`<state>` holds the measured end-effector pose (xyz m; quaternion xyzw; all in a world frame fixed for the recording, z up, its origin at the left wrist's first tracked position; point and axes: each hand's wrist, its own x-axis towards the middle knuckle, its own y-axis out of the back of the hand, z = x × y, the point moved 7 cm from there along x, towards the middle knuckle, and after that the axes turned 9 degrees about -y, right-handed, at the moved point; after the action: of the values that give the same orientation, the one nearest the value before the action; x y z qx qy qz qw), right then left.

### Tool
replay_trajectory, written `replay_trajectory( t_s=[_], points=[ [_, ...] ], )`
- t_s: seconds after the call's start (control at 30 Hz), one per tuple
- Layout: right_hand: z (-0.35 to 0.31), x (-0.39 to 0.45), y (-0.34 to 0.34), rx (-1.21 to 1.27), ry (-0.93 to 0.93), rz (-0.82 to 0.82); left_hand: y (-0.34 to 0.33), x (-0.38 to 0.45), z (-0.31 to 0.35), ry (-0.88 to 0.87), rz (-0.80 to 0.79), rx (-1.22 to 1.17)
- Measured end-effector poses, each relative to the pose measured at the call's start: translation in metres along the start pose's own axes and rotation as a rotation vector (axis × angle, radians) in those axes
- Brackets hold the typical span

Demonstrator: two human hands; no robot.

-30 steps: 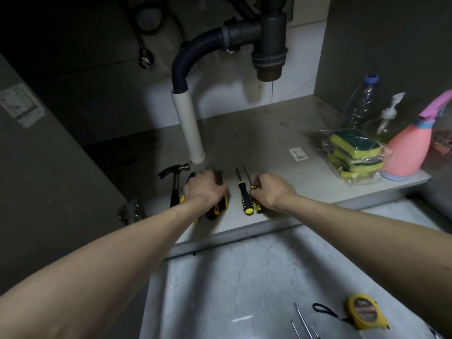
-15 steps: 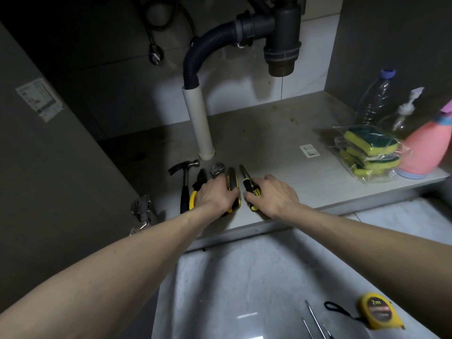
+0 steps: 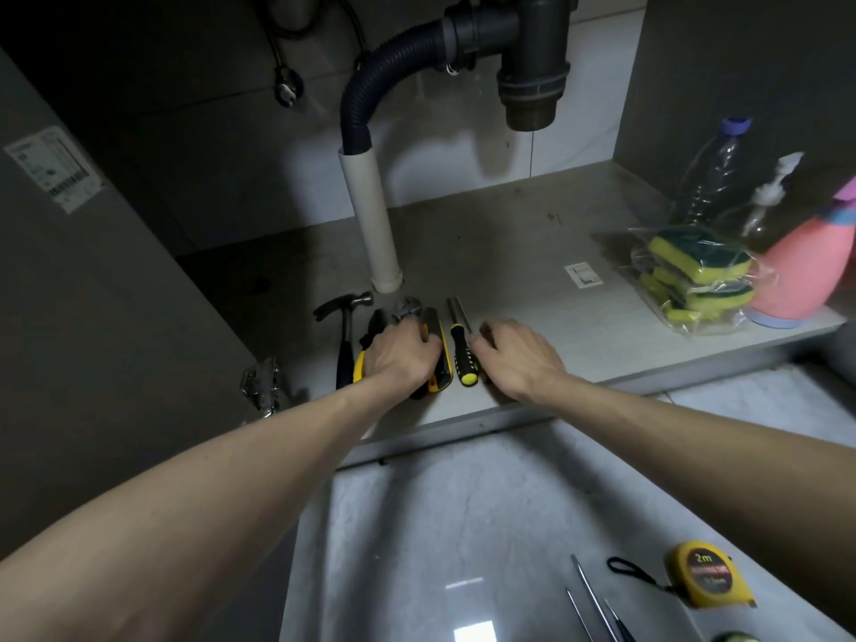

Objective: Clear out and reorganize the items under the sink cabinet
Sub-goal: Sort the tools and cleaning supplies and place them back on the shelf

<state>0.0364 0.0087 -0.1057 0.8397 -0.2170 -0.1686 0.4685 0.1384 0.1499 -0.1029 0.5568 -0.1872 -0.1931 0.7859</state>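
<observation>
Both hands have shifted the tools closer together since a second ago, tightening the row at the near edge of the cabinet floor [image 3: 532, 252]. Left hand [image 3: 400, 356] lies over the pliers [image 3: 366, 349] and utility knife [image 3: 440, 359], fingers curled down on them; right hand [image 3: 519, 359] nudges a screwdriver [image 3: 461, 352], fingers bent, but I cannot tell what they pinch. Best to square the handles in line with the hammer [image 3: 345, 331]. Sponges [image 3: 699, 275] sit far right; tape measure [image 3: 706, 579] waits on the floor.

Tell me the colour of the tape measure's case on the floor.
Yellow, with a dark round label; the tape measure shows in the head view.
</observation>
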Motion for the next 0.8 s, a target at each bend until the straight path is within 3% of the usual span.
replay_trajectory(
  t_s=[0.27,0.4,0.53,0.8],
  points=[
    [0.02,-0.023,0.02,0.134,0.061,-0.072,0.026,-0.022,0.032,-0.085,0.165,-0.127],
    [0.051,-0.059,0.032,0.173,0.045,-0.024,0.013,-0.067,0.077,-0.252,0.183,-0.32],
    [0.106,-0.12,0.024,0.201,-0.027,-0.073,-0.038,-0.135,0.108,-0.3,0.026,-0.499],
    [0.19,-0.248,-0.029,0.099,-0.145,-0.347,-0.156,-0.262,0.108,-0.05,-0.649,-0.371]
  ],
)
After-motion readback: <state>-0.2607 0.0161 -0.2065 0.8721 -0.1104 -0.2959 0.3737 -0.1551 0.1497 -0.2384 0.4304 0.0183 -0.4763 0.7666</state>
